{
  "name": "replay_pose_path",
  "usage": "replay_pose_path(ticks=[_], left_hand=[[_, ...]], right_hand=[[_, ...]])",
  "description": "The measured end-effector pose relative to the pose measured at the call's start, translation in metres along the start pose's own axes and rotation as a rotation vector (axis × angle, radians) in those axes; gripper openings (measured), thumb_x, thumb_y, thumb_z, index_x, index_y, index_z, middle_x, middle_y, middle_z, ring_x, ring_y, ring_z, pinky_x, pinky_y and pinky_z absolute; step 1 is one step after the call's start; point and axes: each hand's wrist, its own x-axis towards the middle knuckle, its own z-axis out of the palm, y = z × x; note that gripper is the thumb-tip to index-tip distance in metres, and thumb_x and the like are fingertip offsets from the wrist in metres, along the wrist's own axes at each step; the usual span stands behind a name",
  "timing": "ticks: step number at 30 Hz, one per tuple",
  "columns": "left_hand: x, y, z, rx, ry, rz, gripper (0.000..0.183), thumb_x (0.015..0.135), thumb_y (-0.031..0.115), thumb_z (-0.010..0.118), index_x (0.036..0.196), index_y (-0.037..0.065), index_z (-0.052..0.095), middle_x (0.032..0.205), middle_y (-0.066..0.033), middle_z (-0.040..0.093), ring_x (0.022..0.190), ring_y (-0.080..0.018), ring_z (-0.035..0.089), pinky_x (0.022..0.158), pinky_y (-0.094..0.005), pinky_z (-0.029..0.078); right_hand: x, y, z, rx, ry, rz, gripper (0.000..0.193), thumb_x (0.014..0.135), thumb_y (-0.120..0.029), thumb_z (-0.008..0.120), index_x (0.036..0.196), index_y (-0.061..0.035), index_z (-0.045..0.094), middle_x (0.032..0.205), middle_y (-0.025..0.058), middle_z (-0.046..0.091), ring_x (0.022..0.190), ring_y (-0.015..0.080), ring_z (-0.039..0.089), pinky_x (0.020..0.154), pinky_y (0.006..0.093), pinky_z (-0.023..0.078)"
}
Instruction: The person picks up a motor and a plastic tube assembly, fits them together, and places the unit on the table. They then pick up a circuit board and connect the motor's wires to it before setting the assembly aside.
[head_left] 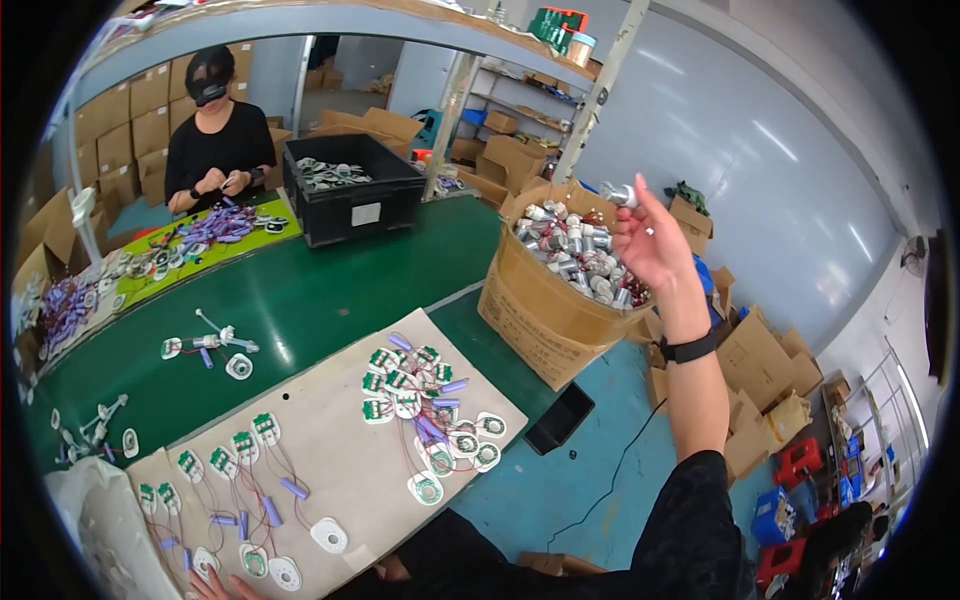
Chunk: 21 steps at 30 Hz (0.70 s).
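Raised above the far right of the table, my right hand (655,240) grips a small silver motor (618,194) at its fingertips. Below it stands a cardboard box (545,325) heaped with silver and white motors (575,245) and red wires. My left hand (222,588) lies at the lower edge, fingers spread on a cardboard sheet (330,415), beside white oval discs (285,573). Wired sets of green circuit boards (266,428), purple battery cells (271,511) and discs lie in a row there. A denser cluster of such boards (403,381) sits at the sheet's far right.
A black bin (350,195) of parts stands on the green table (400,265). Across it, a person (220,150) works beside heaped purple cells (215,228). Loose assemblies (215,340) lie on the left. A clear plastic bag (105,520) sits at the near left; an overhead shelf (350,22) spans above.
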Motion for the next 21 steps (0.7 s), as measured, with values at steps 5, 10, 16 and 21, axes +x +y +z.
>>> replay_pose_path(ticks=[5, 10, 16, 21], left_hand=[[-0.013, -0.031, 0.009, 0.013, 0.006, -0.04, 0.037, 0.096, 0.009, 0.056, 0.13, -0.005, 0.056, 0.15, -0.0212, 0.042, 0.141, -0.0377, 0.035, 0.118, -0.0501, 0.021], [-0.013, -0.016, 0.008, -0.079, -0.04, -0.102, 0.04, 0.095, 0.004, 0.055, 0.135, 0.002, 0.054, 0.153, -0.0191, 0.039, 0.145, -0.0394, 0.029, 0.118, -0.0503, 0.019], [-0.007, -0.011, 0.001, -0.16, -0.036, -0.138, 0.037, 0.092, 0.002, 0.057, 0.13, 0.002, 0.057, 0.152, -0.0182, 0.041, 0.146, -0.0382, 0.029, 0.118, -0.0485, 0.02], [-0.007, -0.022, -0.027, -0.447, -0.032, -0.262, 0.036, 0.093, 0.001, 0.058, 0.129, 0.001, 0.058, 0.148, -0.0182, 0.047, 0.141, -0.0325, 0.039, 0.116, -0.0438, 0.028]], right_hand=[[-0.006, 0.053, 0.064, 0.192, -0.321, 0.251, 0.036, 0.092, -0.04, 0.07, 0.088, -0.005, 0.063, 0.075, 0.0011, 0.06, 0.065, 0.0104, 0.055, 0.056, 0.0221, 0.046], [-0.022, 0.107, 0.108, 0.374, -0.461, 0.362, 0.035, 0.098, -0.029, 0.062, 0.118, -0.0001, 0.058, 0.092, 0.0087, 0.067, 0.081, 0.0169, 0.065, 0.068, 0.0257, 0.055], [-0.066, 0.191, 0.158, 0.245, -0.687, 0.513, 0.029, 0.099, -0.018, 0.06, 0.123, -0.0029, 0.055, 0.11, 0.0112, 0.066, 0.096, 0.0216, 0.065, 0.084, 0.0324, 0.055], [-0.116, 0.22, 0.173, 0.044, -0.75, 0.49, 0.034, 0.095, -0.011, 0.061, 0.126, -0.004, 0.05, 0.114, 0.0121, 0.062, 0.099, 0.0248, 0.064, 0.088, 0.0347, 0.055]])
